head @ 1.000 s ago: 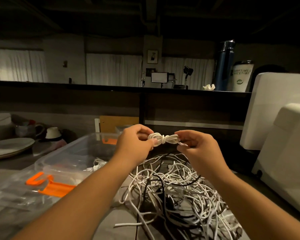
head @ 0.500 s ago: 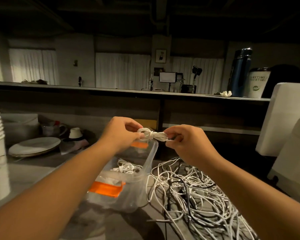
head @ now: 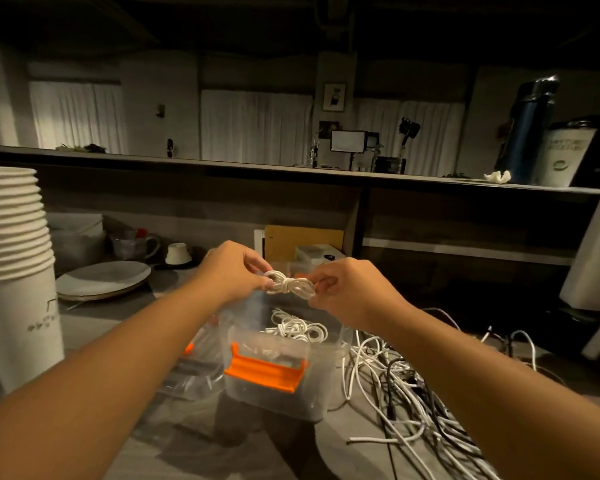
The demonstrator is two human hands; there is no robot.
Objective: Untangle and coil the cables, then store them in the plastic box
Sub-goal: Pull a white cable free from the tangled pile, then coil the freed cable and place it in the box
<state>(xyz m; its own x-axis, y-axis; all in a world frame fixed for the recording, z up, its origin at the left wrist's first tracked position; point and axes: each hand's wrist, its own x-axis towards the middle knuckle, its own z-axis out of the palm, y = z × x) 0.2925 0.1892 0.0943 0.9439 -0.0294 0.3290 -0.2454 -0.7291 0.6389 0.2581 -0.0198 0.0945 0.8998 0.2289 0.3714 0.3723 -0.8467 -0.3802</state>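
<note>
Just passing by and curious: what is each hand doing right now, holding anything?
Left hand: pinches one end of the coiled white cable.
Right hand: pinches its other end.

Left hand (head: pixel 234 271) and right hand (head: pixel 347 289) pinching coiled white cable (head: pixel 289 285) (knotted), above plastic box (head: pixel 278 386)

The room is dimly lit, in a warm tone. The ceiling (head: pixel 291 22) is lost in near black, while the curtains (head: pixel 257 126) at the back are shown pale and a small lit panel (head: pixel 348 140) is blown out to white. The worktop (head: pixel 94 323) is lit from above, and a dark shadow is thrown by the plastic box (head: pixel 278 393) toward the worktop's near edge. A glint is caught on the top of the bottle (head: pixel 527 133). The left hand (head: pixel 232 271), the right hand (head: pixel 347 289) and the coiled cable (head: pixel 290 285) pinched between them are rendered slightly soft. Lines are bent by the wide lens: the counter (head: pixel 222 168) is bowed, and the stack of cups (head: pixel 11 220) at the left edge is stretched.
</note>
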